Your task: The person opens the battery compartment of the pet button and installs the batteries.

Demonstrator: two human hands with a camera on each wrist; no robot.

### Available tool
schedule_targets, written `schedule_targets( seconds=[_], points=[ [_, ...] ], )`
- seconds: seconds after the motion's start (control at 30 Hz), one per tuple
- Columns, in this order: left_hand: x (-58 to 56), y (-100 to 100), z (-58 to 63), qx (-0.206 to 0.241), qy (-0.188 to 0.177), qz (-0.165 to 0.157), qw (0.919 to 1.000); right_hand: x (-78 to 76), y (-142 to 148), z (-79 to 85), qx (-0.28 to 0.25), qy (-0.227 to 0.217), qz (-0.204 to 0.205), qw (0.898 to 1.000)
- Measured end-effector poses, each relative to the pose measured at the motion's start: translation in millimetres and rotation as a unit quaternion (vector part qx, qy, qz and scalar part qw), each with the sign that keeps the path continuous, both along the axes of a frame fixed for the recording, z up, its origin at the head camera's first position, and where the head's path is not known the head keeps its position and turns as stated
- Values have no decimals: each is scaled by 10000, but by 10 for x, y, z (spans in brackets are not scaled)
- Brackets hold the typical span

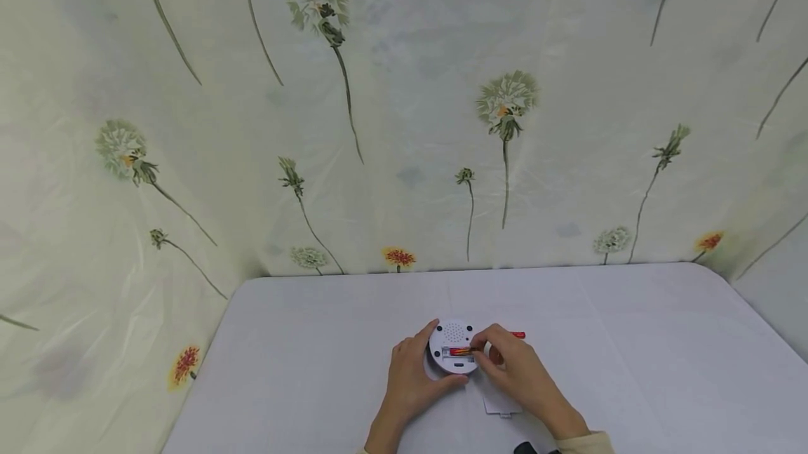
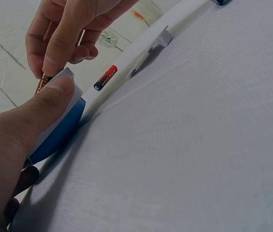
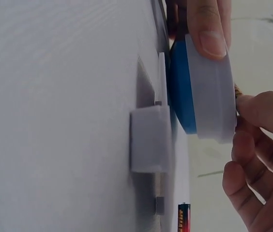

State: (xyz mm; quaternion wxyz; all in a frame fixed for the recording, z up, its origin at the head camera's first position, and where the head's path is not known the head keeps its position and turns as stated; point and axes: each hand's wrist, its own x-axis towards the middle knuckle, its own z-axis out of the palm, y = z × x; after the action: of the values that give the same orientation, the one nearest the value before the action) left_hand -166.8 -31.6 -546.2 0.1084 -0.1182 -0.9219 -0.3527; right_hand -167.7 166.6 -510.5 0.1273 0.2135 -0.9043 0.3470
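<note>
A round white device [image 1: 453, 331] with a blue lower side [image 2: 61, 133] is held with its back face up. That face shows speaker holes, dark round feet and an open battery compartment. My left hand [image 1: 412, 375] grips the device by its rim, thumb at the near edge and fingers round the far left. With thumb and fingertips my right hand [image 1: 513, 364] pinches the end of a red battery [image 1: 460, 352] at the compartment. Whether the battery is fully seated is hidden by the fingers. A second red and black battery [image 2: 106, 78] lies on the table beyond the right hand.
A white battery cover [image 1: 501, 405] lies on the white-covered table [image 1: 303, 356] below the right hand. Part of a black object [image 1: 525, 448] shows at the bottom edge. A flower-patterned curtain [image 1: 416, 124] hangs behind the table.
</note>
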Motion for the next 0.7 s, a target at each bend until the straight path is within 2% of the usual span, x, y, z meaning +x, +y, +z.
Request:
schedule_targets(
  seconds=[0.13,0.43,0.7],
  points=[
    [-5,-2,1,19,-66,-8,10000,-2,-20,-5,40,-80,-49,9999],
    [-18,8,-24,36,-56,13,10000,0,-56,-35,-48,239,-112,9996],
    [-10,1,-22,3,249,20,9997,-7,-87,-67,-113,502,-134,9986]
  ],
)
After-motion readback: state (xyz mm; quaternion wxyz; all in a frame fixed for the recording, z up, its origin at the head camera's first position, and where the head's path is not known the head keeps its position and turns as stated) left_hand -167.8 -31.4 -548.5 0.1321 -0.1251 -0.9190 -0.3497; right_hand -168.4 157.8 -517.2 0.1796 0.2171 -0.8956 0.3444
